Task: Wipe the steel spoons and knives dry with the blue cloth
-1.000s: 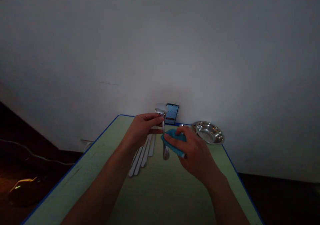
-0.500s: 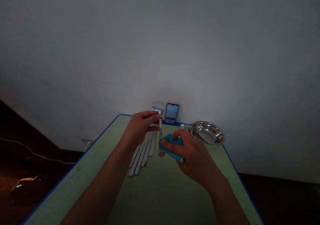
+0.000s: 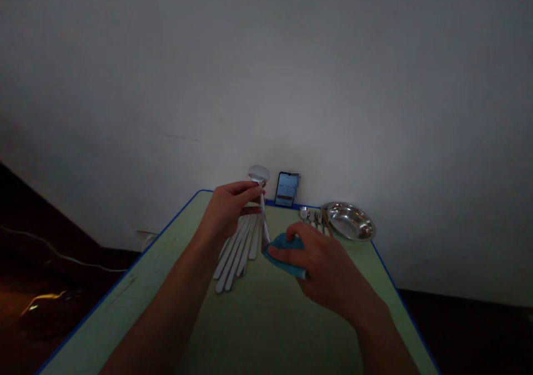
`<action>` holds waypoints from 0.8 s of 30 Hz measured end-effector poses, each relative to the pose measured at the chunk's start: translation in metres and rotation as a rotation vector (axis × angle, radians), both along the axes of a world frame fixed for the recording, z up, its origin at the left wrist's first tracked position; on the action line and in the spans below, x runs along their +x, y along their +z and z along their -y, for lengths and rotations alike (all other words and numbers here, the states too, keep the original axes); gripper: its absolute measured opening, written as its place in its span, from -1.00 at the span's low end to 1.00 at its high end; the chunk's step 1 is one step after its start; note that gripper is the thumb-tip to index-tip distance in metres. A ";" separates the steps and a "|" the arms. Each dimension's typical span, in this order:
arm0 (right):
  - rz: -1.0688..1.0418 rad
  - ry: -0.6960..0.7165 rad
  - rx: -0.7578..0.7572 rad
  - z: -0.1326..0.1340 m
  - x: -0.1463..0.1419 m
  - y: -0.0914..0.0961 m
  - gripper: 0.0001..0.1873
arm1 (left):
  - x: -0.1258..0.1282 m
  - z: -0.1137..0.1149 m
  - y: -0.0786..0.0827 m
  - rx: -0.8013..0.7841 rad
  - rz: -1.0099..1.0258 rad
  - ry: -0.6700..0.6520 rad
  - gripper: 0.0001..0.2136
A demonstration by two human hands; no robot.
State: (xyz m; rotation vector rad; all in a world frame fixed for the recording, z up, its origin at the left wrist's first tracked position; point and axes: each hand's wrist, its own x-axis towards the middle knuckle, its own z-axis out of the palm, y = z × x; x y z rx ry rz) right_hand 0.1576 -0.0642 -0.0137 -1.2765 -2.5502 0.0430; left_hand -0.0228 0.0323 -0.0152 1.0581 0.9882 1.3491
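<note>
My left hand (image 3: 226,211) is shut on the neck of a metal spoon (image 3: 259,174), whose bowl sticks up above my fingers. My right hand (image 3: 330,266) grips a blue cloth (image 3: 286,257) against the lower end of the spoon's handle. The cloth hides part of that end. Just below my left hand lie several long, pale flat-handled utensils (image 3: 235,255), their upper ends partly hidden behind my fingers.
The green table (image 3: 266,322) has a blue edge and stands against a white wall. A steel bowl (image 3: 348,221) sits at its far right corner, beside several small metal utensils (image 3: 314,216). A phone (image 3: 286,189) leans against the wall. Dark floor lies beyond both sides.
The spoon has tilted, its bowl shifting up and left. My hands and the cloth have moved slightly left, and more of the small utensils now show beside the steel bowl.
</note>
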 end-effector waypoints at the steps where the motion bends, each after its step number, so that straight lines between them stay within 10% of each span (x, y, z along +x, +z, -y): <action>1: -0.001 0.004 -0.012 0.000 0.000 0.000 -0.44 | 0.000 0.000 0.000 0.005 -0.002 0.003 -0.83; 24: -0.305 -0.201 0.390 -0.014 0.002 -0.015 -0.44 | 0.012 0.016 0.006 -0.065 -0.094 -0.306 -0.92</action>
